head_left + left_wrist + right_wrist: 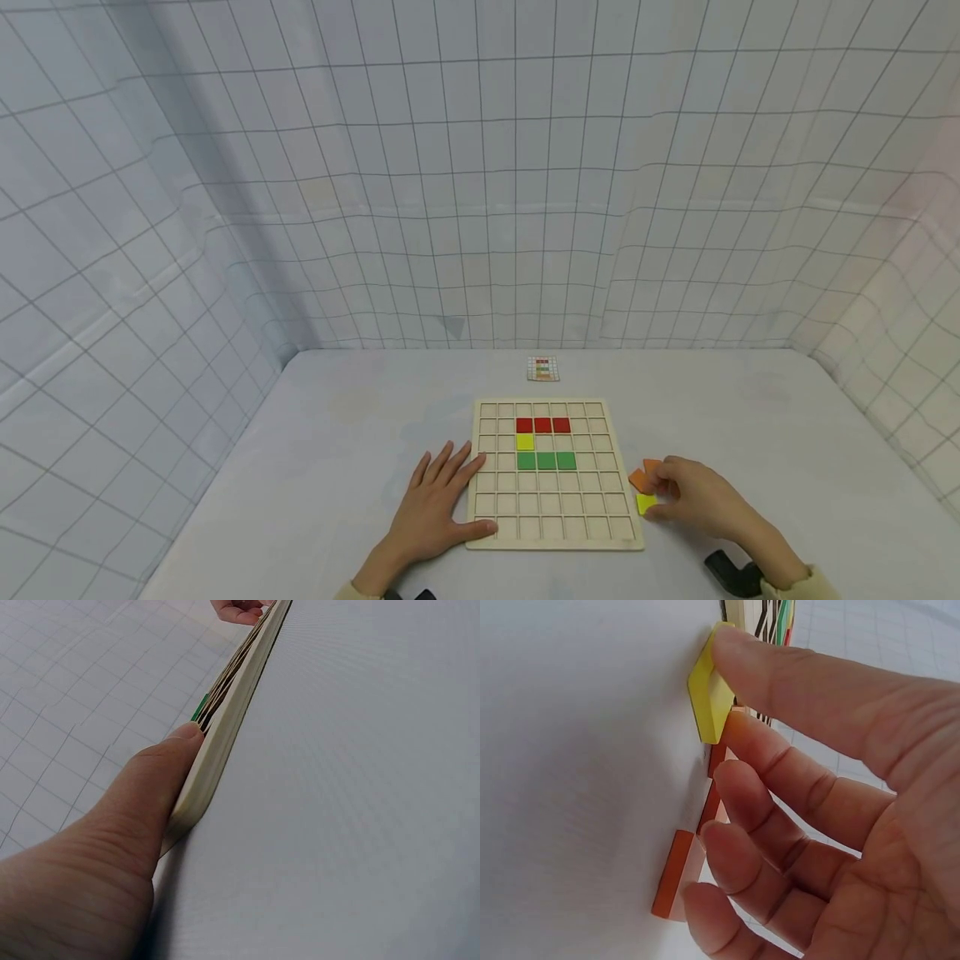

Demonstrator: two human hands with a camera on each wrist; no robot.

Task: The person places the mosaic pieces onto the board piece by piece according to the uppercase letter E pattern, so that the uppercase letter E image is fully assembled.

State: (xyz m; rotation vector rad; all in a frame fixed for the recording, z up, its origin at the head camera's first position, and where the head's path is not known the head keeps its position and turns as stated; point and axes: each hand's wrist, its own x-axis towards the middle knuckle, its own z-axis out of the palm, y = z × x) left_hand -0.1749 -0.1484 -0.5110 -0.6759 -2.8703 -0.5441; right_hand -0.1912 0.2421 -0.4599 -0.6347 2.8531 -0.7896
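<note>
Two hands work at a pale wooden grid board (555, 533) lying low and centre in the head view on a white table (337, 417). Left hand (438, 508) lies flat with straight fingers on the table, thumb against the board's left edge near its lower corner; this grip is open and steadies the board. Right hand (693, 492), low and right of the board, holds a small yellow square tile (709, 694) between thumb and forefinger, the grip closed on it. The tile is tilted on the table surface, just beside the board's right edge, with flat orange square tiles (676, 874) next to it under the other fingers. On the board sit three red tiles (543, 425), one yellow tile (525, 442) and three green tiles (546, 460). A small printed pattern card (543, 368) lies above the board. Judged step: picking up a tile; the next move calls for lifting it clear and carrying it left over an empty cell.
</note>
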